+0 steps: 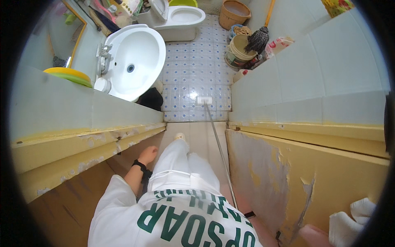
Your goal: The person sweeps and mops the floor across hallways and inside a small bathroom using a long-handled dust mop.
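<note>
A long metal pole point(219, 145) slants from the blue-dotted tile floor back to my right side. At its far end is a small white rectangular head point(204, 100), probably a floor brush, resting on the tiles. My right hand point(240, 200), blurred and partly hidden by my shirt, appears closed around the near end of the pole; a dark band circles that wrist. My left hand point(149, 155) hangs beside my thigh near the yellow door frame point(101, 151), with no object visible in it. Its fingers are bent and partly hidden, and a black band point(140, 166) is on the wrist.
Peeling door-frame edges flank me, with a worn yellow door point(274, 173) at right. Inside stand a white washbasin point(151, 55), a toilet point(182, 23), a brown bucket point(233, 15), a paint bucket point(236, 55) and a string mop point(257, 40). A low sill point(197, 122) crosses the doorway.
</note>
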`<state>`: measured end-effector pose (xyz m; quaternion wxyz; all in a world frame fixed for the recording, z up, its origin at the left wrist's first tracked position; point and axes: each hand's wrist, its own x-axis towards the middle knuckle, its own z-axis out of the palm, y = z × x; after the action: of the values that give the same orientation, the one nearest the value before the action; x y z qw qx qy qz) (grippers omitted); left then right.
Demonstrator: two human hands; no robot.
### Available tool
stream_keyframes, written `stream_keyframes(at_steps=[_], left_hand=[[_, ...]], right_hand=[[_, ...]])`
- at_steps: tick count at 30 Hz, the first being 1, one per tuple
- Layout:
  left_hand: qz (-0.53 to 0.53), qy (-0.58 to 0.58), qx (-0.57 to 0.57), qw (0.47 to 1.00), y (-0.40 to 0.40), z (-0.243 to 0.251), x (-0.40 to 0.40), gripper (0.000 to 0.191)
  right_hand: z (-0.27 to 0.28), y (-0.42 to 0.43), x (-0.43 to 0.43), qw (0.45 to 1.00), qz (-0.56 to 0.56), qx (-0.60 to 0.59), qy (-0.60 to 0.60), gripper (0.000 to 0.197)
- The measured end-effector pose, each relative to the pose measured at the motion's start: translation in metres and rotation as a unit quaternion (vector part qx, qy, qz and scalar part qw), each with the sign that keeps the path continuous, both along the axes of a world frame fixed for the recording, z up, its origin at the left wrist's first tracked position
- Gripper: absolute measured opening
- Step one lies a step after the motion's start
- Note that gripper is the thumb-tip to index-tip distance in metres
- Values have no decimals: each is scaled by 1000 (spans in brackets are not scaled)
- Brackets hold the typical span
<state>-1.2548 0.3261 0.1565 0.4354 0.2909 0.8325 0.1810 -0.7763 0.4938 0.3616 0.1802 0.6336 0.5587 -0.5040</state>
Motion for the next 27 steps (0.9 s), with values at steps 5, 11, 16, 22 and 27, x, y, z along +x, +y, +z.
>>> stream_keyframes(at_steps=[5,11,16,22,27], left_hand=[[59,-9,-31,998,-42,13,-13,26],[130,-4,-44,991,-82,13,-30,26],[71,20,-136,988,-137,-57,-20,32],[37,-84,-188,978,-110,-54,-16,35],[26,-20,-95,995,-50,-60,-39,34]], right_hand=[[-141,110,-99,994,104,32,22,32],[-144,248,-266,992,90,46,73,27],[-106,206,-190,985,103,116,77,29],[17,82,-59,993,30,79,79,33],[99,3,14,999,-31,21,-13,36]])
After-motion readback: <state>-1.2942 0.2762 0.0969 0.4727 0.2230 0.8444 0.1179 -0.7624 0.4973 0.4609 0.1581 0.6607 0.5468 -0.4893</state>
